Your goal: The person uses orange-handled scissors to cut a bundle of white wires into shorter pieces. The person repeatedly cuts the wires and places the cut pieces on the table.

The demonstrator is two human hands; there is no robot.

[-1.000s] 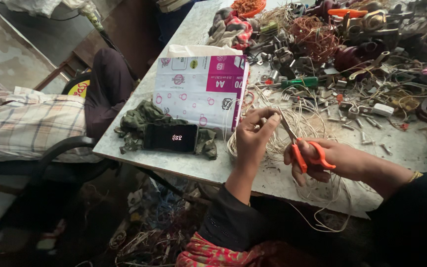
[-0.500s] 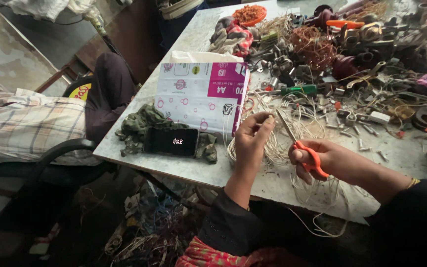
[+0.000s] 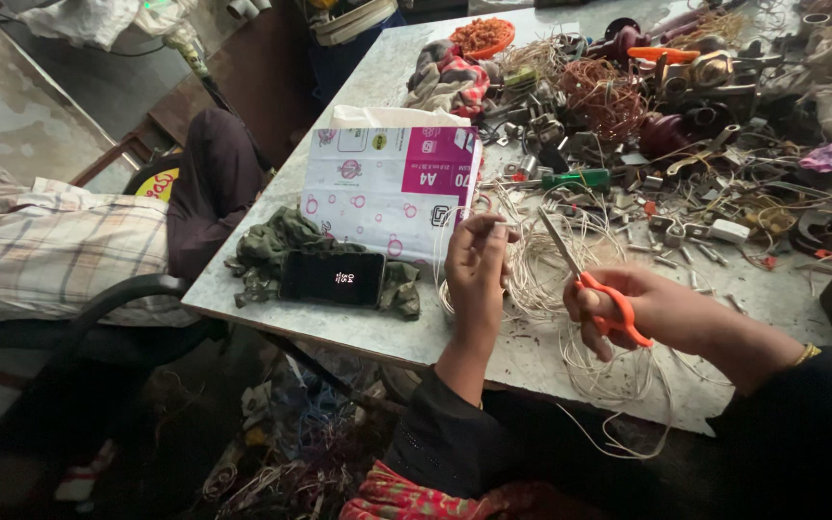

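A cluttered grey worktable (image 3: 358, 323) holds a tangle of pale wire (image 3: 541, 274) just right of a pink-and-white paper packet (image 3: 387, 188). Above the tangle, the left hand (image 3: 477, 265) pinches a wire strand; the right hand (image 3: 633, 308) grips orange scissors (image 3: 589, 284), blades pressed together. Cutting looks in hand; the blades must part first.

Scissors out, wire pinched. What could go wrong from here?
1. The scissors in the right hand point toward the left hand; a nick seems possible.
2. The wire tangle spills over the table edge and may snag.
3. The phone lies near that edge.
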